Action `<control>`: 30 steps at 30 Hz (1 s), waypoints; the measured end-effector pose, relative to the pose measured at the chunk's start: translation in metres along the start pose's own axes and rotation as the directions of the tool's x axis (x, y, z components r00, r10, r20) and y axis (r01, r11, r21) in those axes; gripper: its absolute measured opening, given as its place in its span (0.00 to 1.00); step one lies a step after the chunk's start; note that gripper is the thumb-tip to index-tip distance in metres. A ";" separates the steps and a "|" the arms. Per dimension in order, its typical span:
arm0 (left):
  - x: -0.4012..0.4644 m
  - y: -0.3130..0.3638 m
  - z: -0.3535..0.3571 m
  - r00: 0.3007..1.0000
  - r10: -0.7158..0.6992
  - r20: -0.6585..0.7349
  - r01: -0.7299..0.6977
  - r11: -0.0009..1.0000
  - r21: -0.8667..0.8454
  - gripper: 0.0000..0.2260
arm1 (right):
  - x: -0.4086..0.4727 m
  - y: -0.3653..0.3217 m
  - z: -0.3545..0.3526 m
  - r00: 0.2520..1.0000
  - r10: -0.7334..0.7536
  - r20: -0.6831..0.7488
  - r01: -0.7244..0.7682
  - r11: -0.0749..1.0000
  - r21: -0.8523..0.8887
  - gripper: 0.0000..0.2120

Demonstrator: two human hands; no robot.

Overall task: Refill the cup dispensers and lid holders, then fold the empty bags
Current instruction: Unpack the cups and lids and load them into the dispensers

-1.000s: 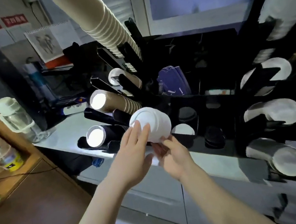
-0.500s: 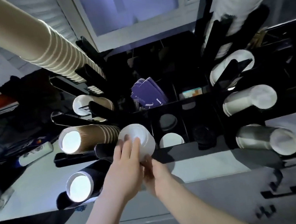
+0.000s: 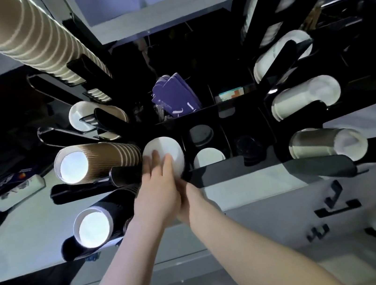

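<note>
Pressing straight fingers against a smooth, round stack of white lids [image 3: 165, 152], the left hand [image 3: 156, 193] steadies it at the mouth of a compartment in the glossy black organiser [image 3: 214, 172] at the counter's [image 3: 245, 187] front edge. The right hand [image 3: 185, 202] sits mostly hidden behind the left, so its grip cannot be told. Just left of the lids, a ribbed brown paper cup stack [image 3: 101, 159] lies in its cradle, a matte black cup stack [image 3: 100, 220] below; no writing is legible.

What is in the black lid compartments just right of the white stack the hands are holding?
Beside the white lid stack, the black holder shows a dark lid in the upper slot and a white lid below. How many lie underneath each is hidden.
</note>
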State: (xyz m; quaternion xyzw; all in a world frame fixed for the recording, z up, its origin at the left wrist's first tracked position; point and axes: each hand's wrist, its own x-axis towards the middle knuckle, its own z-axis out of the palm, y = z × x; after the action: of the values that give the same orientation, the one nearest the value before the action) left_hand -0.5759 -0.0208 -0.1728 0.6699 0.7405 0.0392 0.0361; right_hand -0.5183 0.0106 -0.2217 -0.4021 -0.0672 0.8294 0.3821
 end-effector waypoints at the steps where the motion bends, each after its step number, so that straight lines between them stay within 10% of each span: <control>1: 0.005 -0.001 0.001 1.000 0.001 0.027 -0.001 1.000 0.008 0.30 | 0.000 0.000 -0.001 1.000 0.014 -0.003 -0.014 1.000 0.005 0.19; 12: 0.015 -0.003 0.031 0.994 -0.052 0.100 0.051 0.999 0.013 0.36 | 0.001 -0.010 -0.024 0.982 0.014 -0.188 -0.032 0.995 -0.094 0.04; 18: 0.018 -0.001 0.022 0.997 -0.077 0.001 0.076 0.985 -0.154 0.34 | -0.026 -0.038 -0.027 0.997 -0.038 0.068 0.060 0.928 -0.367 0.11; 30: -0.011 0.004 0.028 0.995 -0.042 -0.089 0.021 0.976 -0.218 0.38 | -0.036 -0.088 -0.012 0.670 -0.626 0.399 0.610 0.158 -0.777 0.08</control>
State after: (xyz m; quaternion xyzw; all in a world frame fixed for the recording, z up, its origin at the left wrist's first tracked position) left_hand -0.5679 -0.0313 -0.2001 0.6475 0.7433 0.1506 0.0750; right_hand -0.4448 0.0453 -0.1710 -0.4788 -0.6310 0.4385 0.4245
